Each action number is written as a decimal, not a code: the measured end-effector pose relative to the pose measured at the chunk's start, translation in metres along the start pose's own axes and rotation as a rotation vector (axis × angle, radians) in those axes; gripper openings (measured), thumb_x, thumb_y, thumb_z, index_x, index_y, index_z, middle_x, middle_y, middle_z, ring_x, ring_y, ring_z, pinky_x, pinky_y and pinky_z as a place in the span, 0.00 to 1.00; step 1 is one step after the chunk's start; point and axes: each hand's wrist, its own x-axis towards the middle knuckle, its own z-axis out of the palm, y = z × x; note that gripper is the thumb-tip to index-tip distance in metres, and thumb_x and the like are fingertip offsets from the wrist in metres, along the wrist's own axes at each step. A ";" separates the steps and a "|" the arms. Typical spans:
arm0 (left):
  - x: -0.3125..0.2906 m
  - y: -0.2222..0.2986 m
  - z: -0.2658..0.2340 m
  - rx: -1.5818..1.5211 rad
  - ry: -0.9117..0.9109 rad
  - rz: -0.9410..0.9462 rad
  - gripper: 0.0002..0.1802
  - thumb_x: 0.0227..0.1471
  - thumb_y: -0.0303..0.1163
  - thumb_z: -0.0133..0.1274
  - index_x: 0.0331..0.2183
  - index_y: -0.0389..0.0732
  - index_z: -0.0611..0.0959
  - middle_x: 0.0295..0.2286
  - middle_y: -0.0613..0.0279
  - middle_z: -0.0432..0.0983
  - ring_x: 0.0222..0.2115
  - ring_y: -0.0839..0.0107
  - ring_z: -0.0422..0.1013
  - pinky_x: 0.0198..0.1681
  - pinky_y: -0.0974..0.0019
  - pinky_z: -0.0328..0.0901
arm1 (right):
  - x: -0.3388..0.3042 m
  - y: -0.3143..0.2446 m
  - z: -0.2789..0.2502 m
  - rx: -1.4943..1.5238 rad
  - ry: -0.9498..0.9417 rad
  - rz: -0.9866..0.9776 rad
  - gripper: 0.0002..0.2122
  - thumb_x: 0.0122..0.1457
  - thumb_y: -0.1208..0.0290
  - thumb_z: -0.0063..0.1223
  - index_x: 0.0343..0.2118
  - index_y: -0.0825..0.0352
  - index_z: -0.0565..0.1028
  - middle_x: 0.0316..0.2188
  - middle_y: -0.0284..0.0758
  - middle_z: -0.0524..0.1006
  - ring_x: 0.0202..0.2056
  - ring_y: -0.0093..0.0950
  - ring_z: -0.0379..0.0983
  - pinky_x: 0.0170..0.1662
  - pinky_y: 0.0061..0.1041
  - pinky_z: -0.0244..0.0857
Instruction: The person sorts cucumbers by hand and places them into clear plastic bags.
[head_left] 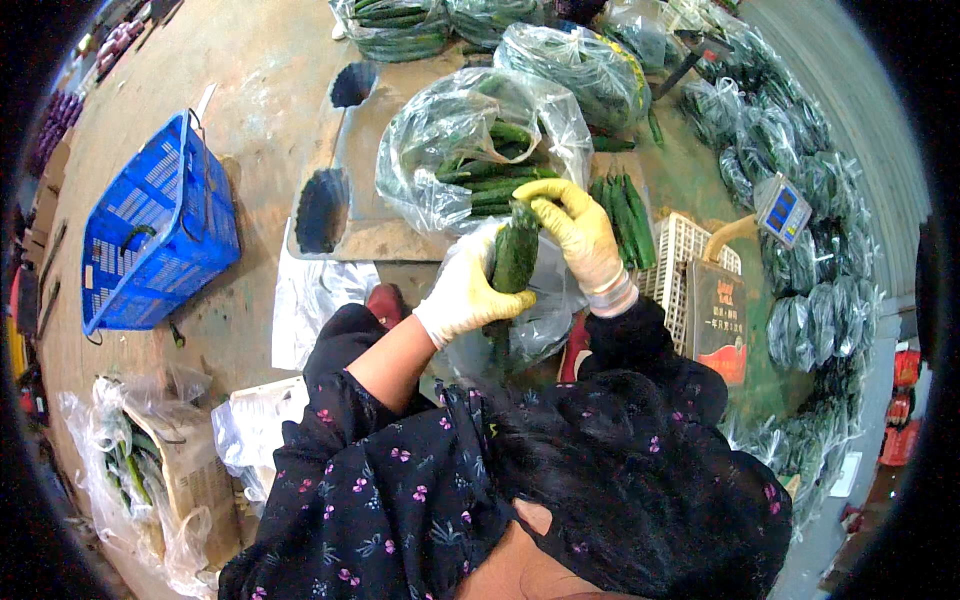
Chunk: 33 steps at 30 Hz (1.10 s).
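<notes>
In yellow gloves, both hands are at a dark green cucumber (516,255) held upright in front of my body. My left hand (468,292) is closed round its lower part. At its upper tip, the thumb and fingers of my right hand (578,232) are pinched together. Whether more than one cucumber is in the grip, I cannot tell. A clear plastic bag (545,300) hangs below and behind the hands. Just beyond them sits a large clear bag (410,165) with its mouth gaping, full of cucumbers (495,185).
Loose cucumbers (628,215) lie right of the bag, near a white crate (672,265) and a scale display (783,212). A blue basket (165,235) stands left. Bagged cucumbers (835,240) are heaped along the right wall; another filled bag (575,75) lies at the back.
</notes>
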 end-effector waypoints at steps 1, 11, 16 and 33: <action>0.002 0.002 0.000 -0.013 0.004 0.011 0.38 0.24 0.36 0.62 0.43 0.37 0.71 0.34 0.54 0.70 0.36 0.62 0.68 0.43 0.65 0.62 | 0.003 -0.003 -0.002 0.036 -0.048 0.029 0.10 0.55 0.71 0.51 0.39 0.69 0.71 0.34 0.30 0.73 0.38 0.19 0.68 0.44 0.18 0.60; -0.005 -0.011 -0.004 -0.316 0.031 -0.310 0.30 0.33 0.31 0.60 0.42 0.36 0.69 0.32 0.65 0.68 0.33 0.75 0.64 0.37 0.71 0.62 | -0.002 0.029 0.010 0.095 0.045 0.111 0.21 0.51 0.62 0.57 0.43 0.69 0.66 0.32 0.32 0.72 0.36 0.23 0.68 0.43 0.21 0.62; -0.013 -0.022 -0.003 -0.515 0.009 -0.395 0.26 0.42 0.34 0.50 0.46 0.39 0.68 0.36 0.65 0.68 0.36 0.75 0.63 0.43 0.70 0.59 | 0.003 0.041 0.024 -0.066 0.028 0.041 0.26 0.51 0.60 0.57 0.47 0.73 0.63 0.40 0.38 0.72 0.42 0.26 0.67 0.45 0.24 0.62; -0.016 0.007 -0.045 -0.776 0.115 -0.508 0.35 0.40 0.38 0.47 0.50 0.29 0.64 0.26 0.53 0.73 0.18 0.69 0.69 0.23 0.71 0.66 | -0.013 0.053 -0.050 0.737 0.152 0.179 0.19 0.56 0.56 0.46 0.41 0.68 0.69 0.29 0.37 0.73 0.32 0.29 0.70 0.36 0.36 0.68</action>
